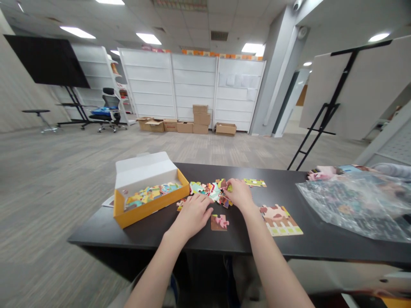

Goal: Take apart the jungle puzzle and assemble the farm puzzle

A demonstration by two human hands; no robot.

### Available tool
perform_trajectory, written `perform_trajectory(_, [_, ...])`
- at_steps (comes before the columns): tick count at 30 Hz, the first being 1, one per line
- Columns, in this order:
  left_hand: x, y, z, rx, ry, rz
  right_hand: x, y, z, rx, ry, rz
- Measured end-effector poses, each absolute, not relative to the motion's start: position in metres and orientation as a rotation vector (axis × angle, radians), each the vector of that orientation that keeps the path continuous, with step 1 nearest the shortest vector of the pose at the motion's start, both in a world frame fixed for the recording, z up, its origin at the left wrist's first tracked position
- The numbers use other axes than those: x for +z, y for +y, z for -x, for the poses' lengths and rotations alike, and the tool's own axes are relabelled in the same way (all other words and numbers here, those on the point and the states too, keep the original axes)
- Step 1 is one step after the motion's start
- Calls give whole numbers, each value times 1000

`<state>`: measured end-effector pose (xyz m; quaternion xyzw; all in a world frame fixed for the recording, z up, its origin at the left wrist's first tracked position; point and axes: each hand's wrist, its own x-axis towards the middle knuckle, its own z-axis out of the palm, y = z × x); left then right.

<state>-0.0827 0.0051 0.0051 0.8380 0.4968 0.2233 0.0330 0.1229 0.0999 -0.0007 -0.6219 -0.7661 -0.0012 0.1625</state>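
A pile of colourful jigsaw puzzle pieces (213, 191) lies on the dark table in front of me. My left hand (195, 213) rests palm down at the pile's near left side, fingers stretched out and thumb apart. At the pile's right side my right hand (240, 195) has its thumb and fingertips closed around a greenish puzzle piece (229, 188), mostly covered by the fingers. Between my wrists lies a brown piece with a pink figure (219, 223). A joined section with a cow and white fence (282, 220) sits beside my right forearm.
To the left stands an open yellow puzzle box (150, 209) holding more pieces, its white lid raised. A green strip of pieces (255, 182) lies beyond my right hand. Crumpled clear plastic bags (356, 205) cover the table's right end. The table's near edge (237, 248) runs below my forearms.
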Motion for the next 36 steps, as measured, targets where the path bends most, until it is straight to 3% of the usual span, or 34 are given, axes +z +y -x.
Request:
perform_trajectory(16, [11,-8,71,683,1299,-2467,-2,99,-124,99,-2141,1722])
perform_trajectory(25, [9,-7,75,632,1271,-2450,11,81,-172,169,-2014,1479])
perform_trajectory(36, [10,-10,75,581,1248,-2444,37,8,-200,1053,-2148,1387])
